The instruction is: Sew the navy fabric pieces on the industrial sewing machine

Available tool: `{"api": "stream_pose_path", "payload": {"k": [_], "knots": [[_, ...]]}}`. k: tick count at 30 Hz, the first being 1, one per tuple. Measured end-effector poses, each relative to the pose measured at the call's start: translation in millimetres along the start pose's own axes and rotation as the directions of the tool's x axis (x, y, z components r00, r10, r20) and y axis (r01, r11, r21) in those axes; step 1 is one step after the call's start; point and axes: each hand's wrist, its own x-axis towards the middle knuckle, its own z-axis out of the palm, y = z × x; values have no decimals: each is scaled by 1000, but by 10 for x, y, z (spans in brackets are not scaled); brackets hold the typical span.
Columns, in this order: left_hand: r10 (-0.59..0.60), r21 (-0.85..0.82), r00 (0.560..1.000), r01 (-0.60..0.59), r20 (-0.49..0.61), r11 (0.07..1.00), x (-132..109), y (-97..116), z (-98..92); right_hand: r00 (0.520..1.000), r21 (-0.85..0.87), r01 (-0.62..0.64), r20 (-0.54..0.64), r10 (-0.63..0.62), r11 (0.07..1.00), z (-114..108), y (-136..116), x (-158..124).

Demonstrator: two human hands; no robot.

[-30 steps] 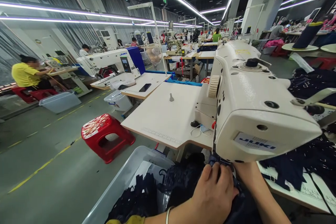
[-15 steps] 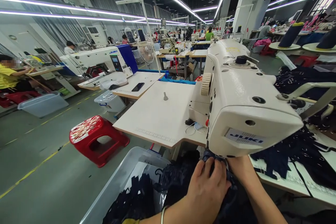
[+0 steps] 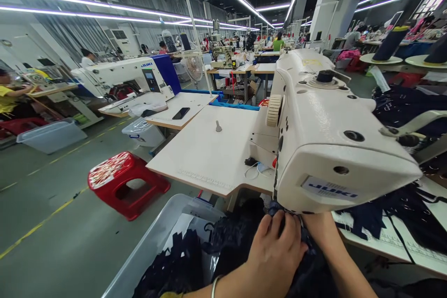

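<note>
My left hand [image 3: 274,253] lies over dark navy fabric [image 3: 240,237] just under the head of a white JUKI sewing machine [image 3: 324,135], its fingers curled down onto the cloth. My right hand [image 3: 319,228] reaches in from the right under the machine head; its fingers are hidden by the machine and the fabric. Both hands meet at the needle area, which the machine head covers.
A clear plastic bin [image 3: 153,247] with dark fabric pieces stands at lower left. A red stool [image 3: 122,181] sits on the grey floor. The white sewing table [image 3: 209,149] stretches left of the machine. More navy pieces [image 3: 394,209] lie at right. Other workers sit at far machines.
The view has shifted slightly right and forward. Both hands stay at the fabric under the machine head, with only small finger movement.
</note>
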Motion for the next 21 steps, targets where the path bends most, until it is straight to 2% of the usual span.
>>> {"api": "stream_pose_path", "payload": {"k": [4,8,13,15,17,19,21], "knots": [[-24,-28,996,21,-81,999,0,5,48,1000,39,-12,1,12,999,-20,-82,22],[-80,-95,979,63,-188,993,-38,-25,151,997,47,-28,-75,32,998,1,-245,-13],[-11,-118,973,-17,-232,993,-71,-164,302,984,117,-97,-139,113,988,-91,-416,-193],[28,-101,968,-55,-250,993,-72,-210,326,985,191,-140,-69,156,972,-179,-451,-346],[57,-93,965,-83,-257,992,-67,-231,323,980,230,-196,71,185,953,-268,-458,-517],[75,-83,963,-100,-259,992,-58,-229,308,954,249,-260,215,208,933,-332,-441,-663],[90,-71,961,-112,-261,991,-51,-213,297,933,278,-293,293,210,915,-360,-412,-759]]}}
